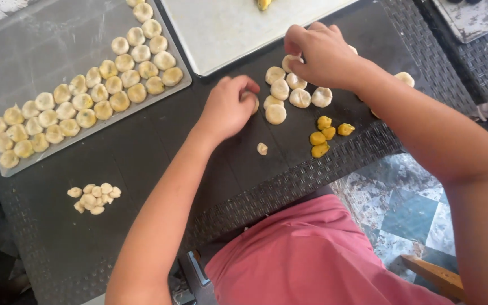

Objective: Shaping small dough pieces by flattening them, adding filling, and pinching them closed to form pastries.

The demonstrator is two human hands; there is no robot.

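Head view: a person in a pink shirt works dough at a dark woven tabletop (142, 152). The left hand (228, 107) is curled around a pale dough ball (252, 103), most of it hidden under the fingers. The right hand (318, 53) is bunched over a cluster of dough balls (289, 93) near the tabletop's far edge, fingertips pinched down on one ball; the hand covers that ball almost entirely, so the exact grip cannot be made out. More balls lie partly hidden behind the right forearm. Just nearer the tabletop's front edge lie a few yellow filling pieces (323, 135), and a small dough scrap (262, 148) sits alone beside them. Toward the left corner, a metal baking tray (40, 39) carries rows of shaped dough pieces (86, 101); its far side is cut off. A little heap of dough bits (94, 197) lies near the front left edge. A second, light tray (227, 28) runs out of frame at the top.
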